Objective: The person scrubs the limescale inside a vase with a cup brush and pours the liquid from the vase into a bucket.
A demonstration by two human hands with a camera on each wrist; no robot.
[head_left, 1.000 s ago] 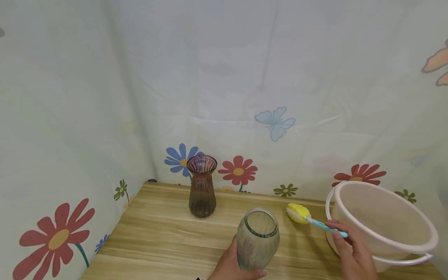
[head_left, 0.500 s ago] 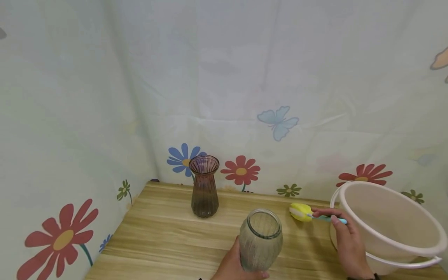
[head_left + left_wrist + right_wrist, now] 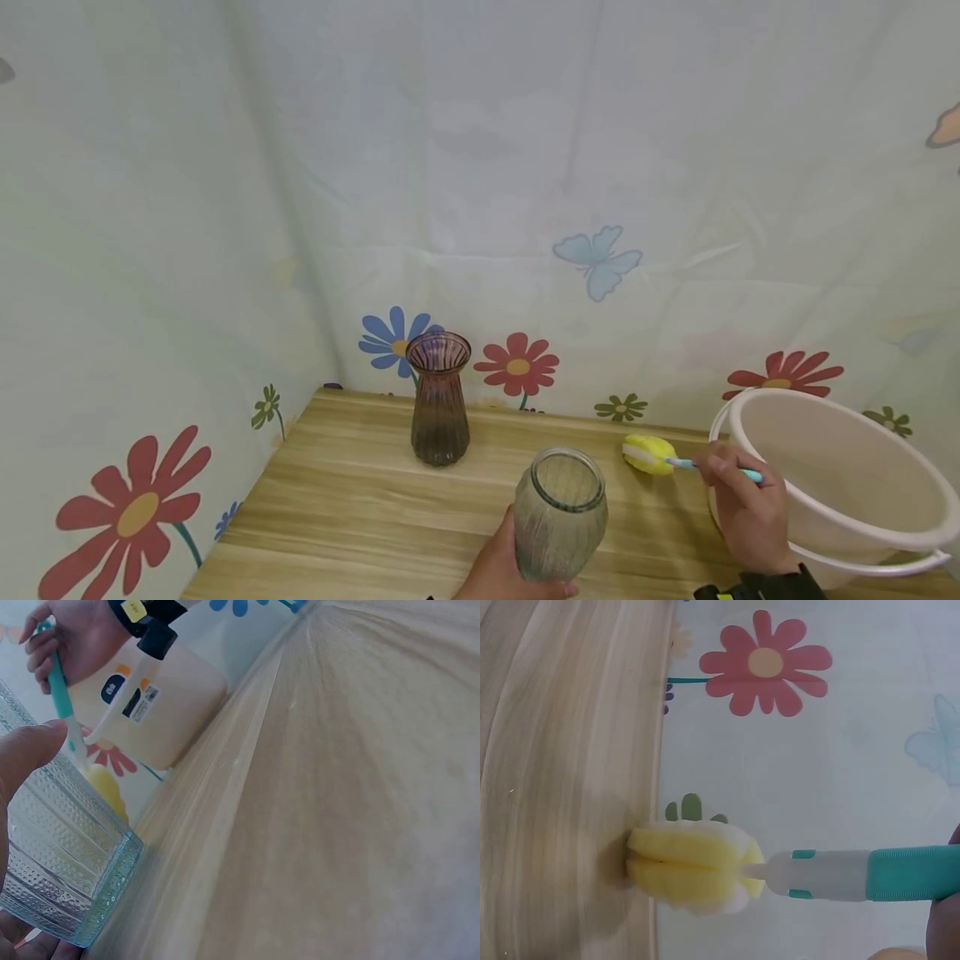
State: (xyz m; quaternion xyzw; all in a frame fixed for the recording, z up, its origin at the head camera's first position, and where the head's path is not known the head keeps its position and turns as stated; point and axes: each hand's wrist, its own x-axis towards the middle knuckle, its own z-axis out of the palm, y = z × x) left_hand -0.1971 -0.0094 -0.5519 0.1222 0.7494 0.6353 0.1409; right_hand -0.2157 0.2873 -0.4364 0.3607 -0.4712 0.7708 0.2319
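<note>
My left hand [image 3: 498,571] grips a ribbed clear-green glass vase [image 3: 558,533] low on its side, its mouth tilted up toward me. In the left wrist view the thumb lies along the vase [image 3: 60,847], and the base is close over the table. The right hand [image 3: 750,512] holds a sponge bottle brush by its teal handle [image 3: 911,874], fingers curled round it. The brush's yellow and white sponge head [image 3: 651,455] points left, just above the tabletop in the right wrist view. A purple-to-grey fluted glass vase [image 3: 439,417] stands upright farther back.
A pale pink bucket [image 3: 847,467] with a white carrying handle [image 3: 877,568] stands at the right, close behind the right hand. The wood-grain table [image 3: 352,500] ends at a flower-printed curtain [image 3: 465,167] at the back and left.
The right hand has changed its hold on the brush handle, from a loose fingertip pinch to fingers curled over it. The left hand with the green vase is nearly still.
</note>
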